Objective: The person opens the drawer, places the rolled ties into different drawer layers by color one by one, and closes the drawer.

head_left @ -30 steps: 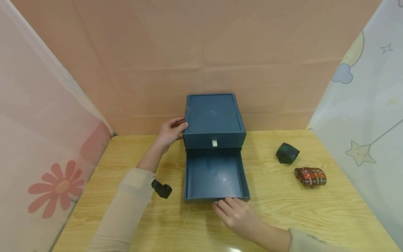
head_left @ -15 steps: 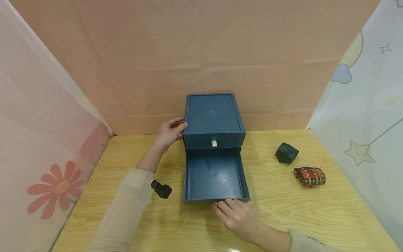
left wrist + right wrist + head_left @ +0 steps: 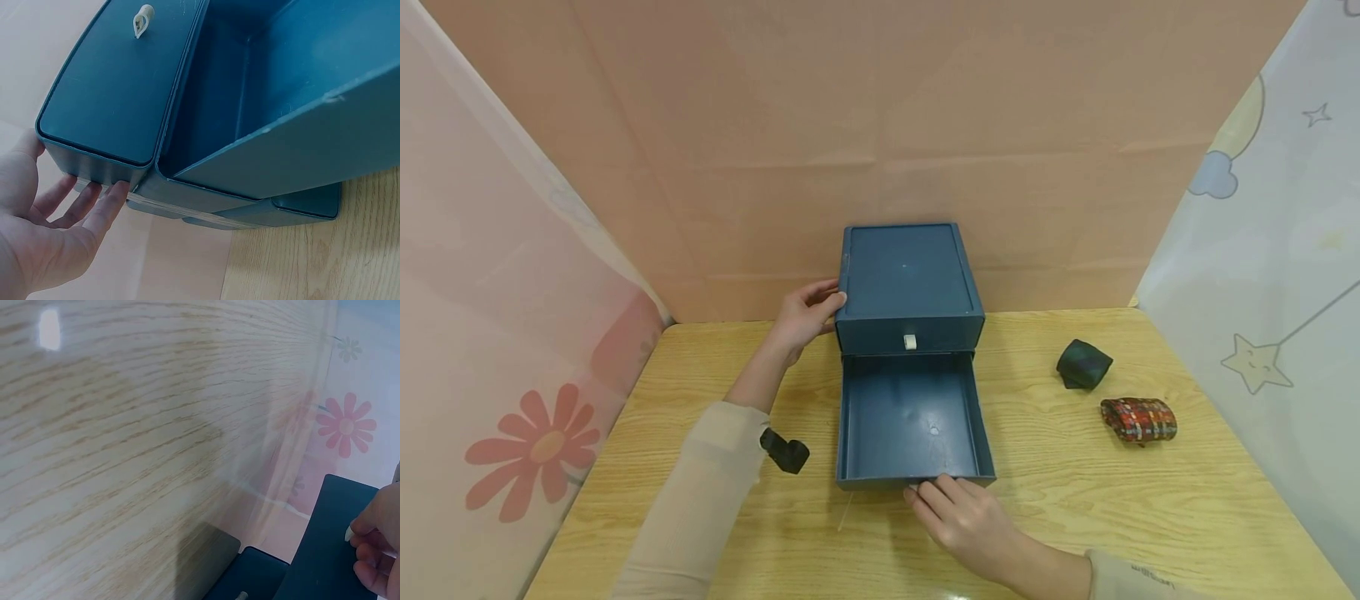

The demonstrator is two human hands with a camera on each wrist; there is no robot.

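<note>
The right hand (image 3: 378,547) is cut off by the right wrist view's edge.

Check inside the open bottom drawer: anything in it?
The drawer shows only its bare blue floor, nothing lying in it. The right hand pinches its front edge. The inner face of the front wall is hidden from the head view.

A light wooden tabletop (image 3: 1150,500) with visible grain. On its right side lies a dark green rolled cloth (image 3: 1084,364), and just in front of it a red patterned rolled cloth (image 3: 1139,419). A pink backdrop sheet (image 3: 775,150) stands behind, with a flower-printed curtain (image 3: 535,446) left and a star-printed curtain (image 3: 1262,367) right.
</note>
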